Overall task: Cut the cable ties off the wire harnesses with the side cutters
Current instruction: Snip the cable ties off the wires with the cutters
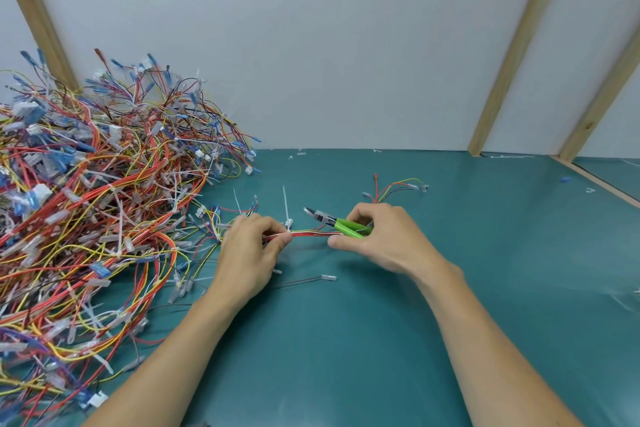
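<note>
While the white nylon cable tie stands upright on the thin bundle of red, yellow and green wires near the middle of the teal mat, that harness is stretched between two hands. The left hand pinches the bundle just beside the tie's head. The right hand grips the other end together with the green-handled side cutters, whose steel tips point toward the tie but stand apart from it, seemingly nearly closed.

Since the tie sits tight against the wires, a careless bite could nick insulation or sever a strand; the left fingertips are also close to the cutting spot.

One pair of cutters and one held harness are visible. A large tangled heap of multicoloured harnesses fills the mat's left edge, too many to count. Several white offcuts lie along the far edge.
</note>
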`<state>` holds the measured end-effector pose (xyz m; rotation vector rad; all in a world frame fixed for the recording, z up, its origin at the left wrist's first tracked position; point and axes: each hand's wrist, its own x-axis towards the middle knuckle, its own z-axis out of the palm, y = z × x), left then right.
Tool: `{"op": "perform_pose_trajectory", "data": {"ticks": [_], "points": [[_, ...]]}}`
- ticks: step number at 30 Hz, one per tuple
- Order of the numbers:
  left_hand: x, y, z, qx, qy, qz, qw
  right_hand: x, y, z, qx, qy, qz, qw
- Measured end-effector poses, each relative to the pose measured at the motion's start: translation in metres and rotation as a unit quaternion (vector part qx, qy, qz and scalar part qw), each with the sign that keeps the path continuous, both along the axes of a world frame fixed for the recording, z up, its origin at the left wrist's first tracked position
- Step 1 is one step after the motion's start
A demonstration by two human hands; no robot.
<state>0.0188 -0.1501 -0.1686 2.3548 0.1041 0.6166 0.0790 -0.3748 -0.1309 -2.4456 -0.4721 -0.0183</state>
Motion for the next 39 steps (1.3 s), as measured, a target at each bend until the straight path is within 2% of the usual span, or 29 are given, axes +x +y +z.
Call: {"op": "perform_pose_trajectory", "data": {"ticks": [2,5,10,13,15,21,22,25,27,30,34,39], "points": [[-0.003,-0.001,0.003,-0.011,-0.022,-0.017,1.000,-0.003,0.008,0.001,0.024,-0.065,-0.016,0.997],[-0.008,-0.006,0.010,0.005,-0.073,-0.050,0.996,-0.010,0.020,0.006,0.157,-0.094,-0.010,0.983],[-0.011,-0.014,0.013,0.020,-0.116,-0.100,0.988,-0.015,0.021,0.013,0.215,-0.016,0.101,0.971],[-0.011,-0.012,0.011,-0.006,-0.120,-0.082,0.989,-0.014,0.025,0.005,0.159,0.019,0.115,0.980],[-0.011,-0.011,0.010,0.018,-0.129,-0.067,0.989,-0.013,0.030,-0.002,0.146,0.030,0.103,0.984],[-0.014,-0.017,0.020,0.102,-0.203,0.061,0.972,-0.011,0.040,-0.010,0.263,0.066,0.014,0.963],[-0.015,-0.019,0.020,0.071,-0.192,0.042,0.978,-0.011,0.041,-0.011,0.286,0.070,0.003,0.956],[-0.015,-0.024,0.013,-0.111,-0.066,-0.030,0.991,-0.013,0.046,-0.013,0.341,0.080,-0.020,0.936],[-0.013,-0.025,0.010,-0.210,-0.021,-0.048,0.976,-0.017,0.051,-0.016,0.354,0.091,-0.023,0.931],[-0.009,-0.024,0.008,-0.337,-0.003,-0.045,0.941,-0.023,0.061,-0.022,0.341,0.113,-0.002,0.933],[-0.008,-0.020,0.002,-0.394,-0.005,-0.019,0.919,-0.025,0.061,-0.019,0.309,0.136,0.012,0.941],[-0.006,-0.015,0.000,-0.386,-0.007,-0.019,0.922,-0.022,0.048,-0.002,0.248,0.123,0.003,0.961]]}}
